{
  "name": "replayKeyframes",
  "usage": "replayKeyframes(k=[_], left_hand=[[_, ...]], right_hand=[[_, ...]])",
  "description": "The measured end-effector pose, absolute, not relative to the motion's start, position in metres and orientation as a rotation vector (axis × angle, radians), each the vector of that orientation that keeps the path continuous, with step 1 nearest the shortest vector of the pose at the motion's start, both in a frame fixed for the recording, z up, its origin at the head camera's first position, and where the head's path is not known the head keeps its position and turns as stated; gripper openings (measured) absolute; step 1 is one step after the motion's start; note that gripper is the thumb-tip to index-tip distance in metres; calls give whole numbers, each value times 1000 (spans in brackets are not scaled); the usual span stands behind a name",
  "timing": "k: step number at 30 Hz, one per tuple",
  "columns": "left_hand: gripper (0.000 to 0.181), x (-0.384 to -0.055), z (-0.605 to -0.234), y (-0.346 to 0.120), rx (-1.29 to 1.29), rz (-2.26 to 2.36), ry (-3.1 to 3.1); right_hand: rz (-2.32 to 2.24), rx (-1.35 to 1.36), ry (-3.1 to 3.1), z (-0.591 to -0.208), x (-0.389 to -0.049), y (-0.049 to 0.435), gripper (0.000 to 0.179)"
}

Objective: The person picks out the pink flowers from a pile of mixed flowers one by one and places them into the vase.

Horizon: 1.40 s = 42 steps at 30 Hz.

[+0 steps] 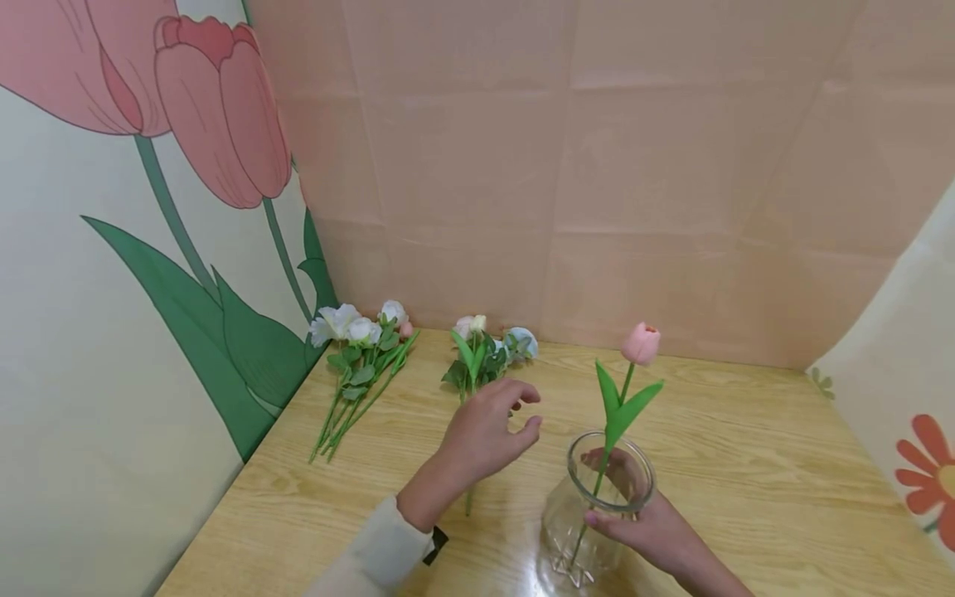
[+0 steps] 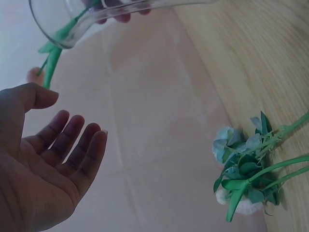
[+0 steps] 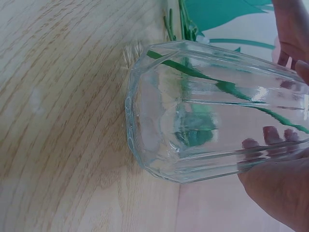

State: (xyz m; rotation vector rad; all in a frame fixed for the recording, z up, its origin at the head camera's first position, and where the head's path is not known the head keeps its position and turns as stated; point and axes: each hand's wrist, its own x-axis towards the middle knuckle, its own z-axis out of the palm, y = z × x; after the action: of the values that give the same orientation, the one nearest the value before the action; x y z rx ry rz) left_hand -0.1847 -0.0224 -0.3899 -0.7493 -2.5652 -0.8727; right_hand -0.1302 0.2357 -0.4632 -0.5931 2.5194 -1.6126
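A clear glass vase [image 1: 555, 522] stands near the front of the table, and my right hand [image 1: 664, 531] grips its neck, with the fingers around the far side and the thumb in front. Inside it leans a single pink tulip [image 1: 642, 343], its bloom and two green leaves above the rim. The right wrist view shows the stem [image 3: 227, 89] slanting through the glass. My left hand [image 1: 488, 431] hovers left of the vase, fingers loosely bent and holding nothing; the left wrist view shows its bare palm [image 2: 43, 179]. Behind it lies a small bunch with a blue flower [image 1: 521, 342], partly hidden.
At the table's back left lies a bunch of white flowers [image 1: 364, 332] with a pink bud, stems toward me. A pink-brown backdrop [image 1: 597, 166] rises behind the wooden table [image 1: 746, 464]. A tulip-printed sheet [image 1: 224, 116] hangs at left, a flower-printed one [image 1: 925, 464] at right.
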Motion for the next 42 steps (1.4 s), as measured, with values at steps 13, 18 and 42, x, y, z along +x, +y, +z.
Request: replayKeyframes(k=[13, 18, 42], left_hand=[[22, -190, -394, -32, -728, -882, -2584], [21, -191, -396, -36, -701, -885, -2599], [23, -206, -407, -64, -515, -879, -2701]], right_hand=[[-1630, -665, 2538, -465, -131, 236, 71], [-1643, -691, 2547, -465, -131, 236, 71], [-1646, -706, 2550, -466, -131, 236, 72]])
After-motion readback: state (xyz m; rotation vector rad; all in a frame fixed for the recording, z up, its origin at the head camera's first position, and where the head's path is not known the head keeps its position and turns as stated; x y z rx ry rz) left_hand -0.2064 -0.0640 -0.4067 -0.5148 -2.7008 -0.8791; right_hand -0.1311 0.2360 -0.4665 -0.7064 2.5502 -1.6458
